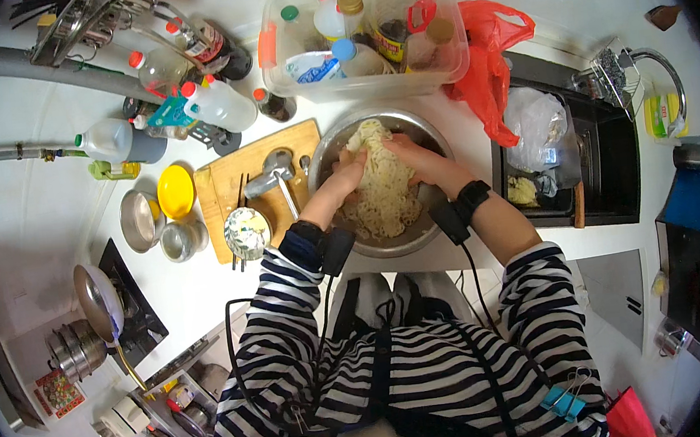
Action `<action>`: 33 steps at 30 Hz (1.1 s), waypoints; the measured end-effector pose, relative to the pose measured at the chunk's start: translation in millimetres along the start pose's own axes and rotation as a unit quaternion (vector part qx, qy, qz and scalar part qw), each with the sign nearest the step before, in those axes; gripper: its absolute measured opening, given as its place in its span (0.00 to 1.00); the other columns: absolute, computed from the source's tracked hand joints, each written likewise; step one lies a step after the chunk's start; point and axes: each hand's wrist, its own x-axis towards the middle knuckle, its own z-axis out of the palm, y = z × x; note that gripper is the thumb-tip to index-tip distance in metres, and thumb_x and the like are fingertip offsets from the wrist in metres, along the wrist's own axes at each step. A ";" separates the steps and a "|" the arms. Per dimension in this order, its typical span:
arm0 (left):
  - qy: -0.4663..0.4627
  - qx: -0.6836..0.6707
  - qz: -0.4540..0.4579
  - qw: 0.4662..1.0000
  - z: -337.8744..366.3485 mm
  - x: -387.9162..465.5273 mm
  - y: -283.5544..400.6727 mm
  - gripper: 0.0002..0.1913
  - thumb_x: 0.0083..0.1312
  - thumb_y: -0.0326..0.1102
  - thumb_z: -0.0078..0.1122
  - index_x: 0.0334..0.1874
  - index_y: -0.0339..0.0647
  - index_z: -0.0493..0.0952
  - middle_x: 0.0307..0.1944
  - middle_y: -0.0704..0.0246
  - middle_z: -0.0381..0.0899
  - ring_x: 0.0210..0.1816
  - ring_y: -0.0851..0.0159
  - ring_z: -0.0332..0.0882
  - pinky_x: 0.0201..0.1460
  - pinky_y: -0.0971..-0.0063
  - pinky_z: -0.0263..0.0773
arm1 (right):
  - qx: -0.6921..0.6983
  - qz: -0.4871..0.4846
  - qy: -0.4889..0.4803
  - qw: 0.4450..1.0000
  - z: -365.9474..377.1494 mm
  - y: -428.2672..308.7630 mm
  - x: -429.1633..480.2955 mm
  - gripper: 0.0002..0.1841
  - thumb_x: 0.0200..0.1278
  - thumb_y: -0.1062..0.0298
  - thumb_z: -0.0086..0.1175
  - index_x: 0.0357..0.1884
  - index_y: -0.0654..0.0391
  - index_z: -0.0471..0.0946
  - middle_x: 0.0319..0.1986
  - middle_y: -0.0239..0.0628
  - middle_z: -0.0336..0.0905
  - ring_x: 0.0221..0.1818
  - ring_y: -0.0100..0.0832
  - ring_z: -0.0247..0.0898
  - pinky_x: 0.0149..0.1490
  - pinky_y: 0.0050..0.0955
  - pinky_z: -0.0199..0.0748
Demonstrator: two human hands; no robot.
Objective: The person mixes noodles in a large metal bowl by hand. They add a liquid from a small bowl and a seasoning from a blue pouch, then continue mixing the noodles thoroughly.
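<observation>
A wide stainless steel basin [442, 138] stands before me at the counter's front. It holds a pale, stringy mass [384, 179] that looks like noodles or fine shreds, heaped higher at the far end. My left hand [350, 173] grips the heap from its left side, fingers partly sunk in it. From the right, my right hand [419, 159] presses in with curled fingers, its fingertips partly hidden by the strands. Both wrists wear black straps with cabled black modules.
Left of the basin, a wooden cutting board [224, 180] carries a ladle [278, 162], chopsticks and a cup [248, 232]. A plastic bin of bottles [368, 88] stands behind. Right are a red plastic bag [488, 69] and a black sink [609, 191]. A pan [98, 302] sits far left.
</observation>
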 end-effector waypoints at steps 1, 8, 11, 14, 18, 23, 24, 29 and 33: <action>-0.014 -0.039 -0.023 0.999 0.4 3.8 2.8 0.40 0.68 0.62 0.33 0.73 0.48 0.33 0.72 0.58 0.42 0.68 0.51 0.51 0.65 0.59 0.55 | 0.002 -0.006 -0.027 1.000 2.3 -2.5 5.3 0.40 0.63 0.37 0.42 0.70 0.46 0.43 0.67 0.39 0.48 0.68 0.42 0.47 0.60 0.63 0.51; -0.112 -0.088 0.121 0.982 -15.2 -23.8 -3.9 0.28 0.70 0.49 0.40 0.70 0.46 0.54 0.66 0.63 0.59 0.65 0.64 0.58 0.64 0.69 0.56 | -0.184 -0.111 -0.078 0.973 18.2 -9.9 -32.8 0.34 0.62 0.51 0.51 0.67 0.53 0.54 0.61 0.45 0.59 0.62 0.34 0.55 0.64 0.29 0.55; -0.170 0.022 0.205 0.964 -24.1 -55.8 -16.7 0.26 0.67 0.36 0.47 0.68 0.47 0.59 0.64 0.60 0.61 0.66 0.63 0.56 0.65 0.72 0.55 | -0.337 -0.164 -0.102 0.922 12.7 -7.1 -69.5 0.35 0.61 0.54 0.52 0.66 0.58 0.55 0.62 0.48 0.58 0.63 0.38 0.56 0.63 0.33 0.59; -0.142 0.226 0.250 0.931 -21.2 -85.2 -32.6 0.30 0.66 0.33 0.47 0.71 0.49 0.53 0.65 0.60 0.58 0.65 0.59 0.57 0.63 0.65 0.59 | -0.344 -0.089 -0.040 0.934 12.2 4.0 -91.6 0.36 0.61 0.55 0.52 0.68 0.58 0.52 0.64 0.50 0.55 0.66 0.42 0.53 0.64 0.37 0.60; -0.134 -0.184 -0.039 0.973 1.7 -83.7 -31.5 0.37 0.68 0.39 0.46 0.73 0.53 0.34 0.69 0.58 0.49 0.67 0.52 0.53 0.60 0.50 0.60 | 0.000 0.120 0.019 0.993 19.8 20.5 -78.2 0.41 0.61 0.55 0.51 0.71 0.48 0.41 0.66 0.46 0.49 0.67 0.43 0.50 0.63 0.42 0.60; -0.050 -0.166 -0.019 0.985 32.5 -48.5 -15.3 0.36 0.68 0.39 0.46 0.72 0.52 0.38 0.67 0.60 0.54 0.63 0.56 0.59 0.56 0.55 0.64 | 0.048 -0.023 -0.005 0.999 29.2 34.9 -34.0 0.44 0.58 0.55 0.56 0.70 0.52 0.42 0.63 0.48 0.55 0.63 0.40 0.56 0.60 0.36 0.63; -0.042 -0.160 -0.013 0.986 33.7 -43.1 -14.7 0.35 0.67 0.38 0.46 0.72 0.51 0.39 0.66 0.61 0.55 0.61 0.57 0.61 0.54 0.57 0.66 | 0.084 -0.044 -0.009 0.995 27.7 35.6 -29.0 0.44 0.56 0.56 0.57 0.70 0.55 0.45 0.61 0.50 0.57 0.62 0.39 0.58 0.60 0.33 0.63; -0.165 -0.098 0.145 0.971 8.9 -43.9 -30.5 0.34 0.64 0.33 0.47 0.72 0.51 0.46 0.67 0.70 0.56 0.53 0.64 0.65 0.45 0.68 0.67 | -0.189 -0.074 -0.100 0.974 0.6 27.6 -38.2 0.36 0.55 0.62 0.55 0.67 0.53 0.54 0.55 0.45 0.66 0.56 0.36 0.64 0.55 0.29 0.66; -0.103 -0.098 0.110 0.984 -13.3 -51.4 -35.8 0.35 0.65 0.34 0.47 0.73 0.53 0.45 0.70 0.70 0.52 0.59 0.62 0.61 0.52 0.64 0.64 | -0.240 -0.038 0.026 0.970 -22.0 6.3 -50.2 0.37 0.54 0.61 0.55 0.66 0.58 0.56 0.56 0.49 0.67 0.55 0.36 0.66 0.57 0.28 0.66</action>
